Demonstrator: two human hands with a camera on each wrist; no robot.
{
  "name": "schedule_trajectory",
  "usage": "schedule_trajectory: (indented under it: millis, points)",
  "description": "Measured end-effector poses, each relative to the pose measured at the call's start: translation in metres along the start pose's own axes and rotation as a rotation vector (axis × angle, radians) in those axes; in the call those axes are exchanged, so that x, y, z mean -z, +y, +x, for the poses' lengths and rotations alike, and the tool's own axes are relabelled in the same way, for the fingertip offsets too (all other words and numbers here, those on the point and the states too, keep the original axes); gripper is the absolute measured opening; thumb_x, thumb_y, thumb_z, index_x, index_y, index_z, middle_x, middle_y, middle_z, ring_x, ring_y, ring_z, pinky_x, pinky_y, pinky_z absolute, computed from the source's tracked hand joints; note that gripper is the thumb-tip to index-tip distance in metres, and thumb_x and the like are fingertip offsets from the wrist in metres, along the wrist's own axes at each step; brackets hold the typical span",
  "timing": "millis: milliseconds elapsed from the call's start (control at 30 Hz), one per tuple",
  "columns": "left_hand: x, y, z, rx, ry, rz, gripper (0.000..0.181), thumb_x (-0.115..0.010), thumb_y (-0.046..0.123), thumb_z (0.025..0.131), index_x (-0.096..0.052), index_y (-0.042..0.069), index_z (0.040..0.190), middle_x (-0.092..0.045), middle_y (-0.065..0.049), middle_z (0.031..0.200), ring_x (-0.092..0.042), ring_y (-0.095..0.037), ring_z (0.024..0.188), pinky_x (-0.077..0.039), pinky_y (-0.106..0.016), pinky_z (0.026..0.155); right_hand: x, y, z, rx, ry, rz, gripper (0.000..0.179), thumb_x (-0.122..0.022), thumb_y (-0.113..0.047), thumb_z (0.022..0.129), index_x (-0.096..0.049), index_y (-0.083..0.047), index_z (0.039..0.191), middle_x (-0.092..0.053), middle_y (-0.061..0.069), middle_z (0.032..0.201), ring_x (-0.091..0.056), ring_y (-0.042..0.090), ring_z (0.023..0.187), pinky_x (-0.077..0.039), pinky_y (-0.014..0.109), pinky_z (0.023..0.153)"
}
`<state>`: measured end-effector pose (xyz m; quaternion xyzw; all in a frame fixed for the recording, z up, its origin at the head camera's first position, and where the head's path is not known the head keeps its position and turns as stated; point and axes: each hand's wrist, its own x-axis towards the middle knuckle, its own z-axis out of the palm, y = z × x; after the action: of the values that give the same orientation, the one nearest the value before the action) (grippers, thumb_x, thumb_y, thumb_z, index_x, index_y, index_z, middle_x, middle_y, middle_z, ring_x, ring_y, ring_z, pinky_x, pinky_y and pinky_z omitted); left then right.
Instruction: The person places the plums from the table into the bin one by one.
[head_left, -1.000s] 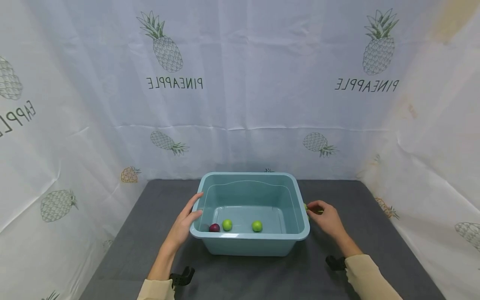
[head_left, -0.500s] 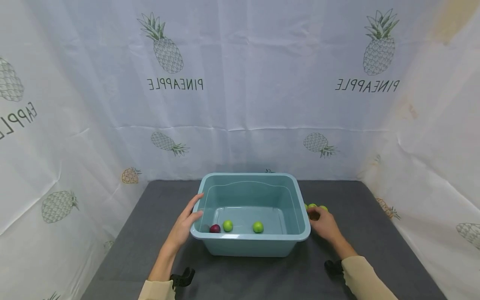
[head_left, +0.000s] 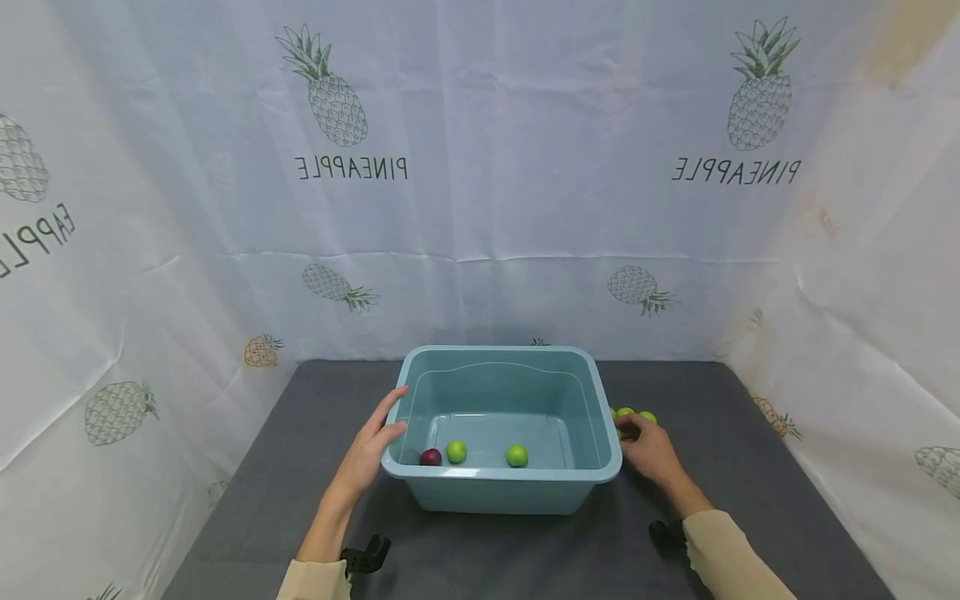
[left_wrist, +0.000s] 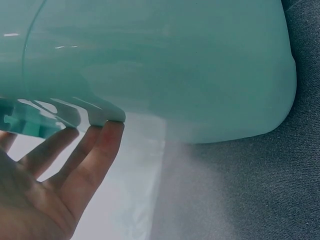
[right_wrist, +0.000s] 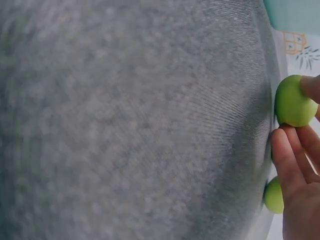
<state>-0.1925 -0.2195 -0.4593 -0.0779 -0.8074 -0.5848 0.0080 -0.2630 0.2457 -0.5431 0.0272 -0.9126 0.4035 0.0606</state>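
Observation:
A pale blue-green plastic tub (head_left: 495, 492) stands on the dark table. My left hand (head_left: 366, 454) holds its left rim; in the left wrist view, fingertips (left_wrist: 114, 131) meet the tub's outer side from below. Just right of the tub, my right hand (head_left: 651, 450) has thumb and fingers around a small round green fruit (right_wrist: 295, 102), low at the cloth. Another green fruit (right_wrist: 273, 196) lies beyond those fingers. Inside the tub, near its front wall, are a dark red ball-like fruit (head_left: 431, 457) and two green fruits (head_left: 456, 452), one left and one right of centre.
Several more green fruits (head_left: 648, 417) lie behind my right hand, close to the tub's right side. A grey cloth (head_left: 277, 508) covers the table. White curtains printed with pineapples (head_left: 495, 300) hang at the back and both sides.
My right hand has shifted slightly toward me and lower, and green fruits behind it have come into view. My left hand stays on the rim.

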Motion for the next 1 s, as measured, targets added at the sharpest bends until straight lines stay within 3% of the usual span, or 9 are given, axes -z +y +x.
schedule_trajectory:
  millis: [233,600,1000]
  points:
    - [0.000,0.001,0.000,0.000,0.002,-0.002,0.053,-0.044,0.027,0.107,-0.033,0.026,0.159,-0.017,-0.010,0.168,-0.017,-0.041,0.152,-0.020,-0.073,0.111,0.008,-0.005,-0.003,0.047,0.015,0.038,0.031,-0.076,-0.005,0.087,-0.067,0.006,0.114,-0.067,0.021,0.109,-0.067,0.032,0.094,-0.056,0.043,0.081]
    - [0.000,0.000,0.000,-0.003,0.005,0.002,0.053,-0.044,0.025,0.107,-0.033,0.025,0.159,-0.017,-0.011,0.168,-0.020,-0.043,0.151,-0.023,-0.073,0.109,0.026,-0.020,-0.008,0.125,0.019,0.064,0.031,-0.074,-0.005,0.091,-0.068,0.004,0.121,-0.065,0.020,0.115,-0.064,0.034,0.102,-0.054,0.050,0.087]
    - [0.000,0.002,0.000,0.003,0.008,0.004,0.052,-0.043,0.025,0.107,-0.034,0.025,0.158,-0.017,-0.011,0.168,-0.017,-0.042,0.152,-0.018,-0.074,0.110,0.043,-0.033,-0.005,0.103,0.009,0.099,0.033,-0.073,-0.014,0.094,-0.066,0.001,0.123,-0.066,0.019,0.118,-0.064,0.036,0.108,-0.055,0.039,0.086]
